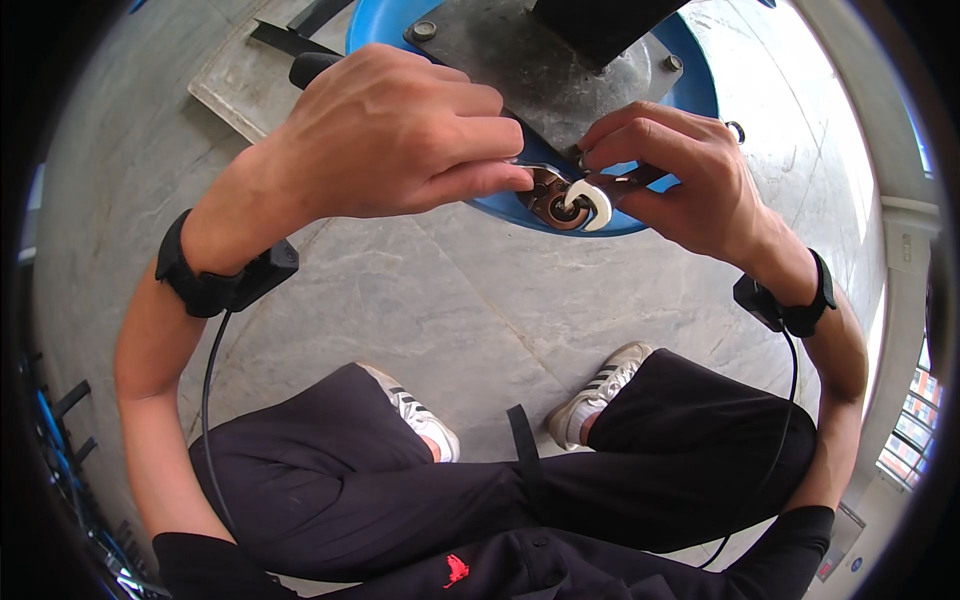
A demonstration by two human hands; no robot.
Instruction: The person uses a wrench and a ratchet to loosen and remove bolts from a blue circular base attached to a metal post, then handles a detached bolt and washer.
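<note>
My left hand (400,135) is closed round a ratchet wrench, whose black grip end (312,68) sticks out behind the hand. The round metal ratchet head (553,202) shows past my fingertips. From the other side my right hand (690,170) pinches an open-end wrench (597,207), its pale jaw lying over the ratchet head. Both tools meet above the near rim of a round blue base (685,75). On that base lies a grey metal plate (490,60) with a bolt (424,31) at its left corner and another bolt (673,63) at its right.
A black post (605,25) rises from the plate. At the far left, a flat pale board (235,80) lies on the grey tiled floor (400,280), with a black bar (285,40) across it. My white shoes (415,415) stand on the floor nearer me. Cables hang from both wrist straps.
</note>
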